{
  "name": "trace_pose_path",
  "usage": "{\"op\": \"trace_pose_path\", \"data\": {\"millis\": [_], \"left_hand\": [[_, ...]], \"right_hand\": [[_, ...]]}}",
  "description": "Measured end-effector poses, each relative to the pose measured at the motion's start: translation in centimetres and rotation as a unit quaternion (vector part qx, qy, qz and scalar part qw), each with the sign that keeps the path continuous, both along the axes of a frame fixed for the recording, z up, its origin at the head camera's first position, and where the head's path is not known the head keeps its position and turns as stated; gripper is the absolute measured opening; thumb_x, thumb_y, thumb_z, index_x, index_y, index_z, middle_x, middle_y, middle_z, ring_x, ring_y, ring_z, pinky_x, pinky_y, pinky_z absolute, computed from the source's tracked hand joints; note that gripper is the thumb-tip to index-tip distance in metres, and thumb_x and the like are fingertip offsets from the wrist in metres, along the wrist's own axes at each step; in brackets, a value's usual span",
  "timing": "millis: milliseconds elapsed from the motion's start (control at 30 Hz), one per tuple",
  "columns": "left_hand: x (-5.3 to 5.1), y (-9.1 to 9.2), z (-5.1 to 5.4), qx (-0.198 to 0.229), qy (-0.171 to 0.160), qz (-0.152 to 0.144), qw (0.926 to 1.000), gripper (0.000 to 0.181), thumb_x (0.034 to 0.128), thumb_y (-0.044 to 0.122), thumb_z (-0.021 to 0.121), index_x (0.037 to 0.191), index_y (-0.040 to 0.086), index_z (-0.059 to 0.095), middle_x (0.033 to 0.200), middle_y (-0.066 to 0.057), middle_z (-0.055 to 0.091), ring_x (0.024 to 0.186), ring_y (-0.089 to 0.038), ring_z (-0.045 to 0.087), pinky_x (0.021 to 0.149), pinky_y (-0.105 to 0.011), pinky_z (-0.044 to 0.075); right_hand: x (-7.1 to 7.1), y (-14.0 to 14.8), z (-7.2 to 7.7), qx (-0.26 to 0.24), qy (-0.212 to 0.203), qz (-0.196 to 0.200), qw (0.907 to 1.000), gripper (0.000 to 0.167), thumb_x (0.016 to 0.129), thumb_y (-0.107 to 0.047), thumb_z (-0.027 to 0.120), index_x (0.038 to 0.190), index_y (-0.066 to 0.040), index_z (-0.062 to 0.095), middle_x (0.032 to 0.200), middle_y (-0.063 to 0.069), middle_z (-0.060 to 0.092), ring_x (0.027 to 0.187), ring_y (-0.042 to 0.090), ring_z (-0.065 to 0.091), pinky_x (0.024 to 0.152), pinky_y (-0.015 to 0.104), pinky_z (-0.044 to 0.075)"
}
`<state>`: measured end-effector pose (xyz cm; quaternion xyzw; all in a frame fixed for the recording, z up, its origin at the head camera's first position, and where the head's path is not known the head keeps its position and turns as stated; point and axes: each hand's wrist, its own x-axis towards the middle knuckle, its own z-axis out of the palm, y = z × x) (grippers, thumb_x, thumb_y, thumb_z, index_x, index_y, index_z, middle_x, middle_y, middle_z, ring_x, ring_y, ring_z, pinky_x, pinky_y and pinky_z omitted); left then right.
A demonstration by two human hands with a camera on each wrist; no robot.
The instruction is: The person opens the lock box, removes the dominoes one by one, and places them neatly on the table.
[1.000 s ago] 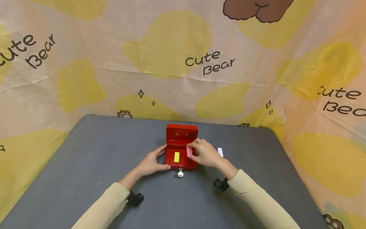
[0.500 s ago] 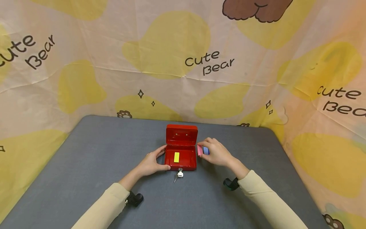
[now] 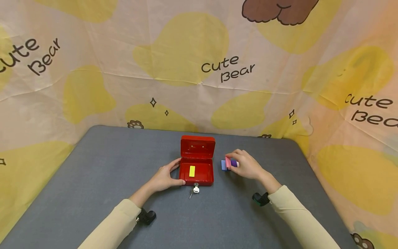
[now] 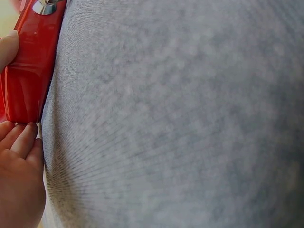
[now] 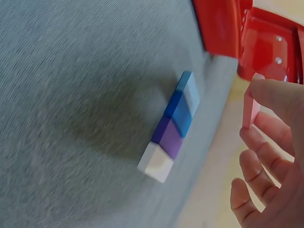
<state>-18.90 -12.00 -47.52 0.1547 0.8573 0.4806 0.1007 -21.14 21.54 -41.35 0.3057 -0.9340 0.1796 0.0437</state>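
A red cash box (image 3: pixel 202 177) stands with its lid up, and a yellow block (image 3: pixel 192 171) lies inside. My left hand (image 3: pixel 163 178) grips the box's left end, thumb at the front corner and fingers along the side. To the right of the box, my right hand (image 3: pixel 250 166) pinches a pink block (image 3: pixel 228 162) between thumb and fingers. That block is held above a row on the table: a light blue block (image 5: pixel 190 92), a darker blue block (image 5: pixel 180 114), a purple block (image 5: pixel 170 137) and a white block (image 5: pixel 157 164), set end to end.
Keys (image 3: pixel 196 190) hang from the lock at the box's front. The grey table (image 3: pixel 199 224) reaches back to a patterned cloth (image 3: pixel 174 52). Each wrist wears a black camera mount (image 3: pixel 260 199).
My right hand has carried the pink block out from over the cash box and rightward to above the block row. The left hand and the box have stayed in place.
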Motion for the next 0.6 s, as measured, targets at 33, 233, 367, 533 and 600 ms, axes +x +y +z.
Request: {"op": "trace_pose_path", "data": {"millis": [33, 233, 367, 533, 600], "left_hand": [[0.0, 0.0, 0.0, 0.000, -0.001, 0.001, 1.0000, 0.090, 0.0677, 0.031, 0.081, 0.142, 0.014, 0.034, 0.141, -0.006, 0.044, 0.127, -0.019, 0.045, 0.103, -0.046, 0.036], [0.1, 0.0, -0.1, -0.001, -0.002, 0.002, 1.0000, 0.090, 0.0676, 0.033, 0.081, 0.143, 0.014, 0.034, 0.141, -0.006, 0.043, 0.128, -0.020, 0.044, 0.101, -0.045, 0.038], [0.0, 0.0, -0.1, 0.002, -0.003, 0.002, 1.0000, 0.090, 0.0678, 0.032, 0.081, 0.142, 0.015, 0.034, 0.141, -0.006, 0.043, 0.128, -0.020, 0.044, 0.101, -0.045, 0.038], [0.0, 0.0, 0.0, -0.002, -0.005, 0.003, 1.0000, 0.089, 0.0680, 0.032, 0.081, 0.142, 0.015, 0.034, 0.141, -0.006, 0.043, 0.128, -0.020, 0.044, 0.102, -0.046, 0.036], [0.1, 0.0, 0.0, -0.003, -0.005, 0.003, 1.0000, 0.089, 0.0681, 0.032, 0.081, 0.143, 0.016, 0.034, 0.141, -0.006, 0.043, 0.128, -0.019, 0.044, 0.102, -0.046, 0.036]], "right_hand": [[0.0, 0.2, 0.0, -0.001, -0.002, 0.000, 1.0000, 0.040, 0.078, -0.017, 0.072, 0.115, -0.005, 0.063, 0.104, 0.007, 0.062, 0.091, 0.023, 0.053, 0.079, 0.038, 0.047], [-0.2, 1.3, -0.5, 0.000, 0.004, -0.007, 1.0000, 0.040, 0.078, -0.016, 0.072, 0.114, -0.003, 0.063, 0.102, 0.010, 0.062, 0.091, 0.026, 0.054, 0.080, 0.041, 0.047], [-0.3, 2.2, -0.9, 0.007, 0.010, -0.018, 0.9998, 0.038, 0.078, -0.016, 0.071, 0.114, -0.004, 0.064, 0.102, 0.010, 0.062, 0.088, 0.024, 0.054, 0.076, 0.039, 0.046], [-0.3, 3.1, -1.4, 0.018, -0.002, -0.044, 0.9989, 0.039, 0.078, -0.019, 0.071, 0.114, -0.005, 0.064, 0.104, 0.010, 0.061, 0.091, 0.025, 0.054, 0.078, 0.041, 0.047], [-0.4, 3.4, -1.6, 0.018, -0.004, -0.050, 0.9986, 0.040, 0.078, -0.019, 0.072, 0.115, -0.004, 0.064, 0.104, 0.010, 0.061, 0.091, 0.026, 0.055, 0.079, 0.043, 0.048]]}}
